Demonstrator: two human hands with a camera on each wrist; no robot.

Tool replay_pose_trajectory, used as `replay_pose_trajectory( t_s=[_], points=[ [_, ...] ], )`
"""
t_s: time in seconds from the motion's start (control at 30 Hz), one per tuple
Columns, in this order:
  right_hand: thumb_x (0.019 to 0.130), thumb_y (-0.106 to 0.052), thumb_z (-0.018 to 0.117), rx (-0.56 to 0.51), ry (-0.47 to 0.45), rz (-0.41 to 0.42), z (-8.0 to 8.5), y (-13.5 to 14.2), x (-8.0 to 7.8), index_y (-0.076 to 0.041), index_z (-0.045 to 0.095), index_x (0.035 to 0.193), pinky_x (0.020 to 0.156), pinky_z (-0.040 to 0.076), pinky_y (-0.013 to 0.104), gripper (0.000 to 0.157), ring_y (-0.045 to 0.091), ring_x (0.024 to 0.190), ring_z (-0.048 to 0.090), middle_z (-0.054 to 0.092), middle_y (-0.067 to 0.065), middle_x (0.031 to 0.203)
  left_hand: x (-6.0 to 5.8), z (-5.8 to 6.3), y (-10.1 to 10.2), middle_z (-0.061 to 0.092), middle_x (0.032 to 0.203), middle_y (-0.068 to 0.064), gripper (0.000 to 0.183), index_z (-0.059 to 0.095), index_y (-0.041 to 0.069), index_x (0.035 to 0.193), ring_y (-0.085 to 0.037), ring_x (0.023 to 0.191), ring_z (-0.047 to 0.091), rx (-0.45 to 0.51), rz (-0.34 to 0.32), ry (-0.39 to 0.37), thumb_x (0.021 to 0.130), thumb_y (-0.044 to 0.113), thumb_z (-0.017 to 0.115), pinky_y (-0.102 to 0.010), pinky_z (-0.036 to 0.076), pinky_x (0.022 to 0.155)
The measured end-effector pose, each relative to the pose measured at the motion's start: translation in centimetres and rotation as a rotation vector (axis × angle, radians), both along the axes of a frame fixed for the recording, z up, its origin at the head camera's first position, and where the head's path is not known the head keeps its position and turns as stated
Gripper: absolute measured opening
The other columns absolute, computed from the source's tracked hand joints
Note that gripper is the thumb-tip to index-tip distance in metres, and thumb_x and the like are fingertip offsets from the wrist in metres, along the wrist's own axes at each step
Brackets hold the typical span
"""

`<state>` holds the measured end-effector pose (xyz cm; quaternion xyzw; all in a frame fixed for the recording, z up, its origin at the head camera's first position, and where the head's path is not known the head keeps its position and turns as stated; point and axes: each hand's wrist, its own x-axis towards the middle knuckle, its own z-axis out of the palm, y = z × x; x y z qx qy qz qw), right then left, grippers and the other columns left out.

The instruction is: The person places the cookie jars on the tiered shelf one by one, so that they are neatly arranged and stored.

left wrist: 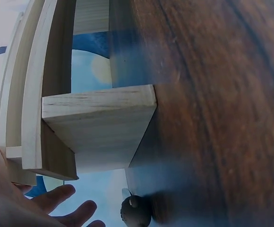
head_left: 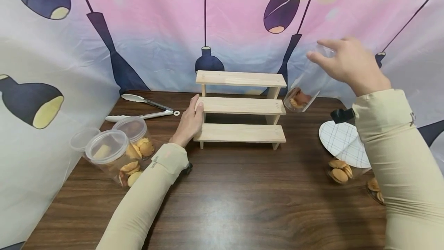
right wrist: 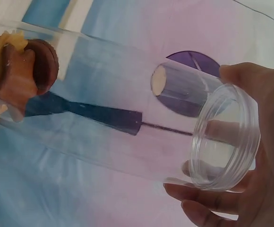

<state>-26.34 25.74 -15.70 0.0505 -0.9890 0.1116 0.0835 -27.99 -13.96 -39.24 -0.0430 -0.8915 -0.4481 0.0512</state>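
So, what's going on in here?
A person's right hand holds a clear jar by its rim, with brown and yellow snacks at the far end. The left hand touches the left side of a three-tier wooden shelf. More snack jars and tongs are on the left.

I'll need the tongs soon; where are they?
In the head view, the tongs lie spread at the table's back left, just behind the clear jars and left of the wooden shelf.

head high, forward-down | wrists close: left shares shelf (head_left: pixel 243 105), right jar (right wrist: pixel 127 106)
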Motion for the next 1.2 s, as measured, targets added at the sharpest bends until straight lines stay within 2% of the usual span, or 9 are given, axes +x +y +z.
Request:
replay_pose_trajectory(
  t_s=[0.23,0.37,0.63,0.87,1.03,1.2],
  points=[
    [0.095,-0.066,0.043,-0.044,0.054,0.009,2.0,-1.3,-0.9,-0.026,0.035,0.156,0.102,0.029,0.072,0.074,0.044,0.143,0.027,0.034,0.026,0.156,-0.1,0.0,0.3,0.024,0.164,-0.007,0.058,0.012,0.045,0.158,-0.035,0.148,0.026,0.018,-0.001,-0.004,0.103,0.062,0.017,-0.056,0.025,0.117],
    [0.094,-0.064,0.045,-0.050,0.093,0.022,2.9,-2.1,-1.5,-0.024,0.039,0.155,0.104,0.029,0.069,0.073,0.043,0.142,0.030,0.035,0.026,0.155,0.1,-0.1,0.3,0.027,0.163,-0.008,0.059,0.013,0.042,0.159,-0.035,0.148,0.027,0.026,0.003,-0.001,0.104,0.061,0.019,-0.056,0.024,0.117],
    [0.095,-0.061,0.044,-0.041,0.116,0.048,4.7,-4.6,-2.8,-0.025,0.037,0.156,0.116,0.023,0.060,0.071,0.035,0.149,0.024,0.036,0.013,0.158,0.3,-0.3,0.0,0.028,0.162,-0.010,0.059,0.014,0.041,0.159,-0.035,0.148,0.026,0.023,0.004,0.011,0.104,0.060,0.018,-0.057,0.026,0.116],
    [0.094,-0.065,0.044,-0.034,0.118,0.070,4.7,-8.2,-3.9,-0.026,0.038,0.155,0.111,0.031,0.061,0.073,0.033,0.147,0.030,0.038,0.014,0.157,0.4,-0.3,-0.4,0.025,0.163,-0.010,0.058,0.010,0.043,0.159,-0.036,0.149,0.021,0.044,0.002,0.004,0.104,0.061,0.018,-0.059,0.024,0.117],
    [0.093,-0.066,0.043,-0.030,0.103,0.096,4.3,-10.6,-4.4,-0.028,0.037,0.155,0.110,0.032,0.059,0.073,0.037,0.144,0.033,0.031,0.018,0.159,0.6,-0.3,-0.7,0.025,0.163,-0.010,0.058,0.010,0.044,0.159,-0.036,0.149,0.021,0.042,0.011,0.003,0.104,0.061,0.018,-0.059,0.024,0.116],
    [0.094,-0.067,0.041,-0.022,0.100,0.119,4.0,-13.0,-4.8,-0.030,0.035,0.156,0.111,0.032,0.059,0.073,0.034,0.144,0.033,0.028,0.015,0.160,0.7,-0.4,-1.0,0.023,0.164,-0.008,0.058,0.009,0.045,0.158,-0.037,0.149,0.023,0.055,0.001,0.002,0.104,0.061,0.018,-0.061,0.025,0.115]
  ],
)
